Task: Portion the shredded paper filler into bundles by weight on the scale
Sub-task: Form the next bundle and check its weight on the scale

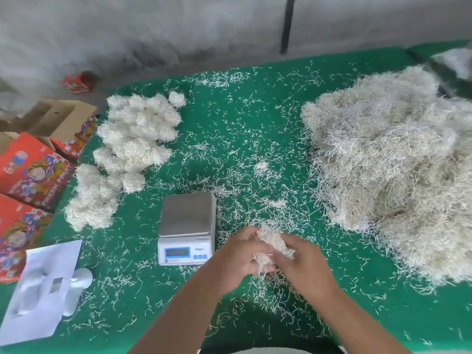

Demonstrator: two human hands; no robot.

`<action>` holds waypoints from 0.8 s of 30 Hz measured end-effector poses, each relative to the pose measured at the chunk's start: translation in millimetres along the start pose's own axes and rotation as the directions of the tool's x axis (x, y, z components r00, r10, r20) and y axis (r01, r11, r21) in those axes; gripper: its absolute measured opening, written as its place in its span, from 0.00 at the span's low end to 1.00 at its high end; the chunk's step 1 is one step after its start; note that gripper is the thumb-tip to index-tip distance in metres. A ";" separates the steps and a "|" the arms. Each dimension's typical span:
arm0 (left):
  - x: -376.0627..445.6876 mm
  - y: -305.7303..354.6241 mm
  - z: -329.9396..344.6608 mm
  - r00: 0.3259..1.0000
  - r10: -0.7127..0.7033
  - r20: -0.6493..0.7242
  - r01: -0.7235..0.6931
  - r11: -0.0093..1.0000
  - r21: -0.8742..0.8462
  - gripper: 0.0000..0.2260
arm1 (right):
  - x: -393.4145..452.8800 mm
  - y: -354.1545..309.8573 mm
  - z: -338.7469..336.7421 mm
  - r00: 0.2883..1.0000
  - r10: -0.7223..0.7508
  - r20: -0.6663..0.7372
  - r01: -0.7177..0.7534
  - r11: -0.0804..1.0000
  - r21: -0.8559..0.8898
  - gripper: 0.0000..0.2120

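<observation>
Two hands: my left hand point(238, 254) and my right hand point(304, 261) meet just right of the scale, fingers curled round one small clump of shredded paper point(272, 245), pressing it between them.
Clump: held above the table, strands hanging loose from its underside; it touches neither the scale nor the heaps.
Scale: the white digital scale point(187, 228) stands near the middle of the table, its steel platform bare, its blue display facing me; I cannot read the figures.
Supply: the big loose heap of shredded paper point(398, 169) fills the right side of the table, well apart from the scale.
Bundles: a cluster of rounded finished bundles point(127, 149) lies on the left, running from the far edge toward me, with one small ball just beside its far end.
Table: the green table point(229, 123) is strewn with stray strands, thickest under my hands.
Left edge: red printed cartons point(30, 172) and an open brown cardboard box point(56, 116) sit beside the table.
Near left: a white sheet-like packet point(40, 290) lies on the table corner, with a white rounded object partly under it; I cannot tell what that is.
</observation>
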State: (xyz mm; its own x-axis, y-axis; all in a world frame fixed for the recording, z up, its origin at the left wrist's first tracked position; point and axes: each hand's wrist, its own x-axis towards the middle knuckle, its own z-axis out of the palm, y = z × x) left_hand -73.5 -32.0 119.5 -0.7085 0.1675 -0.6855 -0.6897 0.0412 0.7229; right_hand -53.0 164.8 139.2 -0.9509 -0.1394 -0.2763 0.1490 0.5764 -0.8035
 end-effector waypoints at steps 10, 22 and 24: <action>48.6 -8.4 -177.8 0.778 0.468 -0.419 -0.177 0.803 0.569 0.30 | -14.5 12.0 31.5 0.942 0.322 0.099 -0.312 0.945 -0.102 0.33; 110.3 -32.8 -243.9 0.770 0.602 -0.212 -0.260 0.599 0.757 0.45 | -38.6 43.6 69.3 0.878 0.477 0.033 -0.467 0.871 -0.150 0.24; 95.5 -40.8 -255.7 0.754 0.606 -0.253 -0.271 0.638 0.720 0.44 | -32.4 42.5 72.2 0.882 0.470 0.019 -0.463 0.874 -0.149 0.18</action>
State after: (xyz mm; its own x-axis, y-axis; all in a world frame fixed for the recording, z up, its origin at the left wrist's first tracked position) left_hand -151.3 -269.5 2.4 -0.9901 -0.0982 -0.1005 -0.1404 0.6903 0.7097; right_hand 3.7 135.6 75.9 -0.7635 0.1325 -0.6320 0.5297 0.6883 -0.4956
